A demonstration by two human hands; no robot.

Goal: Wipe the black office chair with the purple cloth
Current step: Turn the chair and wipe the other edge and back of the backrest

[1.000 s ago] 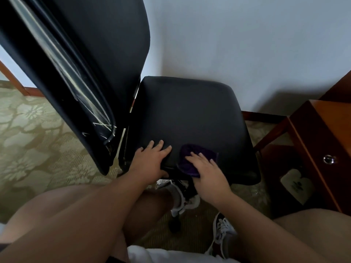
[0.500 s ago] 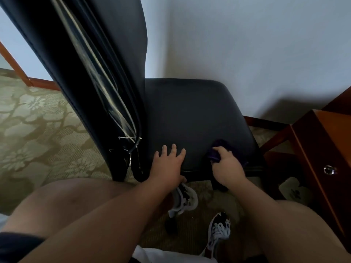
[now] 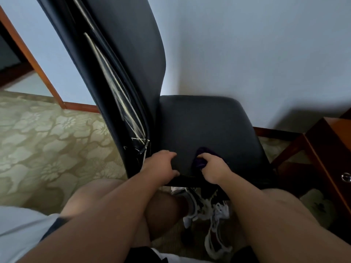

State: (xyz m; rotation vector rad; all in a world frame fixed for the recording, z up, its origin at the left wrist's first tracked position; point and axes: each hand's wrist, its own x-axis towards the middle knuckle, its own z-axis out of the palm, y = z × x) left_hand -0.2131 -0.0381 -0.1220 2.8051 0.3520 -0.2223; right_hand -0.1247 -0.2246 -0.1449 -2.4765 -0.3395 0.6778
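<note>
Quick look at where we're at with the black office chair (image 3: 209,126). Our right hand (image 3: 214,171) has the purple cloth (image 3: 199,162) bunched up in curled fingers, pressed onto the seat right at its near edge, roughly mid-width. Only a small dark-purple wad pokes out past the knuckles. Our left hand (image 3: 159,164) grips the seat's near-left corner, fingers hooked over the top and thumb tucked along the front edge, just beside the base of the backrest (image 3: 129,54).

Writing-wise, the only candidate is a dark motif on the pale slipper (image 3: 317,205) under the wooden desk (image 3: 326,149), and it's too blurry for us to read. The desk has a small round metal knob (image 3: 346,177) at the frame's right edge.

As for edges, the seat's far edge sits close to the white wall (image 3: 266,54), and its right edge is near the desk's leg. The backrest stands tall on the left, with thin pale lines running down its side. Left of it, the floral carpet (image 3: 47,141) runs out to the wooden baseboard (image 3: 81,106). Our sneakers (image 3: 218,234) sit on the floor below the seat's front edge, between our knees.
</note>
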